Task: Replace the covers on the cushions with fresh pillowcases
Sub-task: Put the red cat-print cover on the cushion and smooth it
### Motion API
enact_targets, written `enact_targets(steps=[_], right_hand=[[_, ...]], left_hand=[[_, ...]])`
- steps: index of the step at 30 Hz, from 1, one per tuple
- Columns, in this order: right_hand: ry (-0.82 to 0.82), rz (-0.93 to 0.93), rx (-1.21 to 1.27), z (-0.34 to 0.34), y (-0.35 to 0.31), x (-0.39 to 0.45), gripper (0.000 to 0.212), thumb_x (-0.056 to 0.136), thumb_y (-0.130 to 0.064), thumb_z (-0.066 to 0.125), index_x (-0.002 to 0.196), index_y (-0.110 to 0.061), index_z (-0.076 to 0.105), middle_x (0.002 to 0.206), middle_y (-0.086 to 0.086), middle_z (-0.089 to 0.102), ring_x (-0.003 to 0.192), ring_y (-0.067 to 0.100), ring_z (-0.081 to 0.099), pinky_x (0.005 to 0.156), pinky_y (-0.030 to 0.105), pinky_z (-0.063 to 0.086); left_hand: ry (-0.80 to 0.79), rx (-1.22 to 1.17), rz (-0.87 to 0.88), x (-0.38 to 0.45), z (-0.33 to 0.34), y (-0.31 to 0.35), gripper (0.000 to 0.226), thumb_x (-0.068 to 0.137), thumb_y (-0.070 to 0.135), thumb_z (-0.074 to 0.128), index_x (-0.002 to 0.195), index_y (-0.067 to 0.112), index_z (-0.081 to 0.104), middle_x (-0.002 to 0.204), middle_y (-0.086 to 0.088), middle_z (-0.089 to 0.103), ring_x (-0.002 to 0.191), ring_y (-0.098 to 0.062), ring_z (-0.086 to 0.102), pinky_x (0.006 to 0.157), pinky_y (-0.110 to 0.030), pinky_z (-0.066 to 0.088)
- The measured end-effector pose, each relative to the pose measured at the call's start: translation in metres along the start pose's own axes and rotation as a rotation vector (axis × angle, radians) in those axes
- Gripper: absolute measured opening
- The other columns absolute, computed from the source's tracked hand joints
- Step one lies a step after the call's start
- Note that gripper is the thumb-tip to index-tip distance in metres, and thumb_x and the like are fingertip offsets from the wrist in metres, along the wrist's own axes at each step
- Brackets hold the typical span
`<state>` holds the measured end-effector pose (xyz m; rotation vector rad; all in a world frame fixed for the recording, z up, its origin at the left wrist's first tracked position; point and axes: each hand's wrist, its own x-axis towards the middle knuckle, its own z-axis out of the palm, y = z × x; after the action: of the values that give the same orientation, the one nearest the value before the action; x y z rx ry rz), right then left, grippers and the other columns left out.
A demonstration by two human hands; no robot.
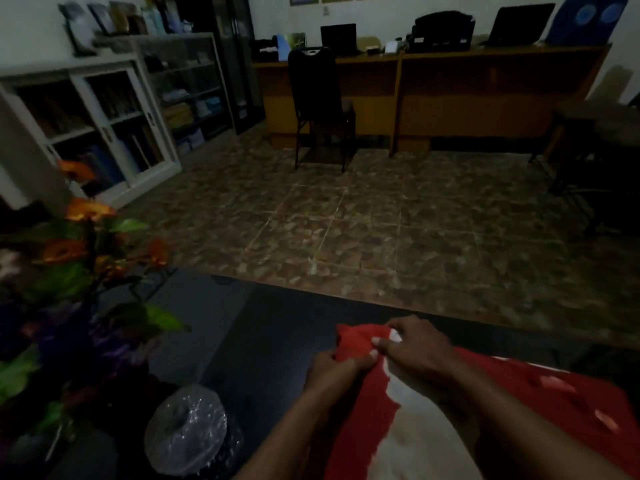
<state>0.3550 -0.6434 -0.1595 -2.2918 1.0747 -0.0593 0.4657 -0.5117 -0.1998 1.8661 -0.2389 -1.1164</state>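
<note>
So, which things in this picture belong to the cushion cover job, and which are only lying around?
Belong to the job:
- red cover, pinched at its corner by both hands
- white cushion, partly bare
- left hand
- right hand

Only lying around:
- flower arrangement on the dark table
- shiny wrapped round thing
- black chair
- desk
- bookcases

The cushion [408,420] is running off the bottom edge, its red cover [540,400] hiding most of it. The right hand [415,344] is covering the cover's far corner, and the left hand [332,372] is burying its fingertips in the cloth. Both forearms are leaving by the bottom edge. The flowers [69,258] are getting cut off at the left. Shelf [114,109] contents are blurring into dark shapes.
</note>
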Motion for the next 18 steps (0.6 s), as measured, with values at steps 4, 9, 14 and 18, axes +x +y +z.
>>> enact_targets(steps=[4,9,14,18], right_hand=[[0.122,-0.024,0.123,0.004,-0.003,-0.021,0.012,0.098,-0.048,0.055,0.108,-0.046,0.06,0.113,-0.02,0.059,0.108,0.003,0.056,0.104,0.04,0.045],[0.126,-0.174,-0.133,0.018,-0.004,-0.058,0.058,0.1,-0.062,0.03,0.155,-0.046,0.019,0.165,-0.02,0.004,0.153,0.007,0.0,0.126,0.048,0.001],[0.122,-0.108,-0.375,0.052,0.001,-0.093,0.064,0.104,-0.055,0.011,0.152,-0.028,0.043,0.165,-0.007,0.026,0.156,0.022,0.013,0.119,0.064,0.003],[0.011,-0.009,-0.427,0.048,-0.013,-0.07,0.068,0.099,-0.055,0.015,0.141,-0.026,0.059,0.158,-0.003,0.041,0.153,0.029,0.02,0.116,0.07,-0.006]], left_hand=[[0.073,0.097,0.106,-0.011,0.0,0.01,0.071,0.051,0.065,0.081,0.112,0.034,0.065,0.111,0.008,0.071,0.1,-0.015,0.069,0.093,-0.039,0.056],[0.352,0.257,0.439,-0.035,0.008,0.01,0.031,0.08,0.041,0.079,0.102,0.041,0.058,0.107,0.022,0.053,0.101,0.001,0.056,0.094,-0.03,0.052],[0.446,0.447,0.56,-0.046,0.009,-0.011,0.01,0.088,0.042,0.07,0.082,0.036,0.065,0.089,0.02,0.061,0.091,0.004,0.05,0.088,-0.025,0.042],[0.494,0.615,0.648,-0.054,0.002,-0.031,0.008,0.09,0.042,0.068,0.086,0.035,0.069,0.093,0.023,0.064,0.095,0.004,0.043,0.086,-0.025,0.031]])
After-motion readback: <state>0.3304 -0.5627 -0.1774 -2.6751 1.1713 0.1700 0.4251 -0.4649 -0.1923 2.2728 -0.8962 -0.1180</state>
